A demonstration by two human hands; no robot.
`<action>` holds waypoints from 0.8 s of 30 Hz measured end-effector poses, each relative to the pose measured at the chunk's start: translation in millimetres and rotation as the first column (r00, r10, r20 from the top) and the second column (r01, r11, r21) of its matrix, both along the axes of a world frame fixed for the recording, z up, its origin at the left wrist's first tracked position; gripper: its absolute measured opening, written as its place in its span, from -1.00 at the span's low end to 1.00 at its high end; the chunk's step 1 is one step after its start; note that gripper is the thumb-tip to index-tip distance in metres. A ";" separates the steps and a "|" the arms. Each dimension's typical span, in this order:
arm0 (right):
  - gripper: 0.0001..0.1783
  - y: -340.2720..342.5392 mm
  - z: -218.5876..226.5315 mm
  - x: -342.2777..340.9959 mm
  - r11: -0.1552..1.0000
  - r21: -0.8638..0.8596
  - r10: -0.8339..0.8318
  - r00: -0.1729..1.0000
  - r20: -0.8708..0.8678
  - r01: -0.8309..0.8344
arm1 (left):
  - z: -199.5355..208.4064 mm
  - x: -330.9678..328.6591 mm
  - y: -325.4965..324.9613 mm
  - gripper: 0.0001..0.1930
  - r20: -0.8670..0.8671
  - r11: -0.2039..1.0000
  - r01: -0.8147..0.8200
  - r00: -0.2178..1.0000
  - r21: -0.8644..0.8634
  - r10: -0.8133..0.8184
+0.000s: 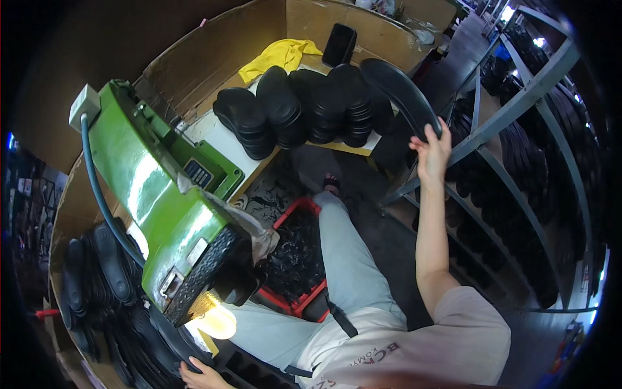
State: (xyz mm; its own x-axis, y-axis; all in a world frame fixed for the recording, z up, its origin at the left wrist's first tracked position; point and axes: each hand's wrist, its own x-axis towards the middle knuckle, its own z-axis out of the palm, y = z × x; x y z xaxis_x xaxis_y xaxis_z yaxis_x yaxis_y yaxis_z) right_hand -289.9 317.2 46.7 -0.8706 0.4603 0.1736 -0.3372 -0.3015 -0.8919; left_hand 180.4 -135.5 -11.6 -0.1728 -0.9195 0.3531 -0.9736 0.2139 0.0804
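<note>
My right hand [433, 152] is raised at the right and pinches one end of a long, curved black shoe sole [398, 87]. The sole's other end reaches left, close to stacked black soles [317, 104] on a white tabletop. At the lower left my left hand [202, 376] has its fingers on the lower end of another black shoe sole [176, 336], its grip partly cut off by the picture's edge. That sole lies beside a pile of black soles [113, 266]. Between my hands stands a green machine [155, 194] with a lit lamp [217, 322] under its head.
A red crate [303, 305] of black scraps stands on the floor by my legs. Cardboard walls [253, 32] surround the table, where a yellow cloth [278, 57] lies behind the stacks. A metal rack [505, 117] holding many black soles rises close to my right arm.
</note>
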 end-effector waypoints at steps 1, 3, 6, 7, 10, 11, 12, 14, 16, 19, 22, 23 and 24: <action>-0.44 1.1 -14.3 -18.2 0.997 -0.079 -0.019 1.000 0.000 0.019 | -4.8 5.2 -12.4 -0.52 -0.087 0.986 0.164 0.983 0.028 -0.161; -0.37 -0.1 -40.1 -50.5 0.985 -0.151 -0.078 0.996 0.038 0.083 | -17.0 11.5 -12.3 -0.51 -0.109 0.988 0.152 0.983 0.022 -0.149; -0.38 -8.5 -70.1 -74.3 0.986 -0.087 -0.128 0.982 0.136 0.141 | -22.7 6.8 -5.0 -0.44 -0.141 0.994 0.103 0.985 0.033 -0.098; -0.39 -13.0 -76.6 -77.8 0.993 -0.049 -0.096 0.988 0.123 0.103 | -21.9 3.4 -0.5 -0.41 -0.097 0.994 0.106 0.990 0.020 -0.104; -0.43 -26.8 -85.1 -83.0 0.997 -0.009 -0.070 0.988 0.137 0.072 | -14.3 -9.3 6.6 -0.30 -0.035 0.995 0.100 0.994 -0.007 -0.101; -0.43 -30.1 -84.8 -84.0 0.999 0.019 -0.041 0.991 0.131 0.039 | -12.3 -12.9 9.5 -0.27 -0.036 0.995 0.098 0.995 0.004 -0.098; -0.44 -32.3 -83.9 -85.1 0.999 0.050 -0.023 0.991 0.133 0.016 | -10.3 -15.9 11.1 -0.23 -0.036 0.995 0.096 0.995 0.017 -0.095; -0.44 -34.7 -81.1 -88.2 0.996 0.094 -0.014 0.983 0.183 -0.003 | -8.0 -19.5 12.9 -0.21 -0.059 0.996 0.056 0.997 0.072 -0.052; -0.44 -33.4 -79.3 -90.5 0.990 0.141 -0.010 0.975 0.221 -0.022 | -8.0 -19.9 13.0 -0.16 -0.105 0.982 -0.019 0.994 0.187 0.039; -0.45 -27.9 -80.1 -89.9 0.975 0.214 -0.005 0.954 0.301 -0.062 | -9.1 -15.4 12.6 -0.27 -0.284 0.992 0.102 0.956 0.080 -0.075; -0.46 -24.2 -79.6 -84.6 0.996 0.083 -0.013 0.957 0.291 -0.012 | -2.9 -9.6 13.4 -0.43 -0.711 0.965 0.254 0.689 0.058 -0.138; -0.46 -24.6 -76.5 -82.0 0.999 0.036 -0.048 0.961 0.273 0.040 | 2.1 -8.4 14.1 -0.57 -0.711 0.986 0.161 0.699 0.041 -0.084; -0.51 -26.8 -72.1 -78.3 0.994 -0.007 -0.104 0.972 0.213 0.108 | 8.1 -6.5 16.9 -0.55 -0.765 0.994 0.081 0.644 0.067 0.000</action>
